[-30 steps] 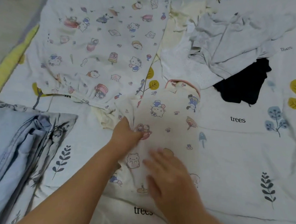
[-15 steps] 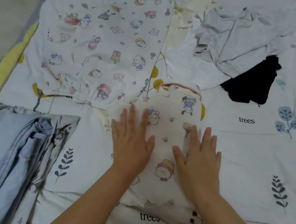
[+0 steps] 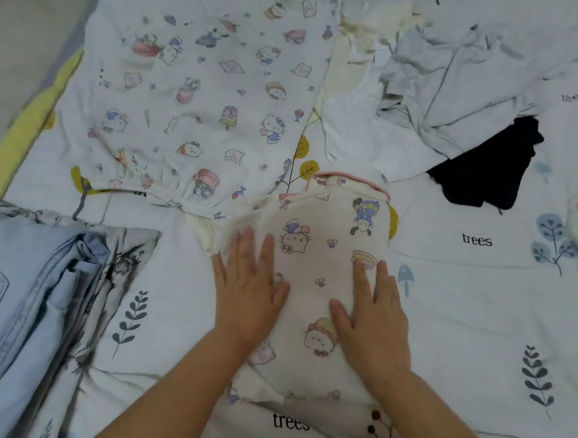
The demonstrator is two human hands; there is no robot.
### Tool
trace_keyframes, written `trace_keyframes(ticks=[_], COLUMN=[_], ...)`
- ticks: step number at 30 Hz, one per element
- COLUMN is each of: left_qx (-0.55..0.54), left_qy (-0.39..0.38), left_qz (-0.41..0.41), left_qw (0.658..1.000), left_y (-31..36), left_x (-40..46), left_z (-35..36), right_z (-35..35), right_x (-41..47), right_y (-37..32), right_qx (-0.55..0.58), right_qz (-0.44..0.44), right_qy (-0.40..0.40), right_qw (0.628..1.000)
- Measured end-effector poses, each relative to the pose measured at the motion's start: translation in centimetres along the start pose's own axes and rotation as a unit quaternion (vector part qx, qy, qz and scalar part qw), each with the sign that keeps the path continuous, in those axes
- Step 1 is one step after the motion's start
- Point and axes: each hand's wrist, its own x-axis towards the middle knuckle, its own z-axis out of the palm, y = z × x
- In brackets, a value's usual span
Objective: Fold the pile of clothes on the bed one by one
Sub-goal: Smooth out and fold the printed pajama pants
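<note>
My left hand (image 3: pixel 247 288) and right hand (image 3: pixel 373 315) lie flat, fingers straight, pressing the folded cartoon-print shirt (image 3: pixel 319 250) onto the bed (image 3: pixel 486 309).

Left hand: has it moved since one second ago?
Yes. The left hand then pinched the cartoon-print garment near the Hello Kitty figure; now it lies flat, fingers straight, lower on the cloth beside that print.

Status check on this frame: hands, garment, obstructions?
Left hand and right hand flat, open, pressing the cartoon-print garment. Garment partly folded on the bedsheet. Nothing in the way.
</note>
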Motion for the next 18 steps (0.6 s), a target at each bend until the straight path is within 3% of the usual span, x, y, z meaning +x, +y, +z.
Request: trace_keyframes(ticks=[2,4,5,8,11,18], left_qx=[-0.029,-0.095,-0.124,-0.201,-0.216,-0.342], left_qy=[0.058,-0.003,-0.033,-0.101,-0.168,-0.18], left_qz=[-0.118,-0.216,-0.228,-0.191,-0.183,-0.164], left_qw=[0.991,0.972,0.965,0.956,0.944,0.908], left_y=[-0.1,-0.4,-0.5,-0.5,0.3,0.9], left_x=[-0.9,-1.9,-2.3,-2.9,-2.7,-3.6], left_z=[-2.0,-3.3,-3.5,-3.1,-2.9,-4.5], right_z=[-1.7,-2.8,-3.2,-3.8,-4.0,-5.0], right_x=[0.1,0.3,0.5,0.7,0.8,-0.6], right_y=[0.6,1.3,1.4,1.5,1.6,1.0], right_qx=[0.077,0.14,0.174,0.286,0.325,0.323], right_qz=[-0.008,0.002,0.013,0.04,0.048,0.029], right_qy=[0.001,0.016,0.016,-0.023,-0.075,-0.051], right_qw=[0.997,0.99,0.985,0.957,0.942,0.945])
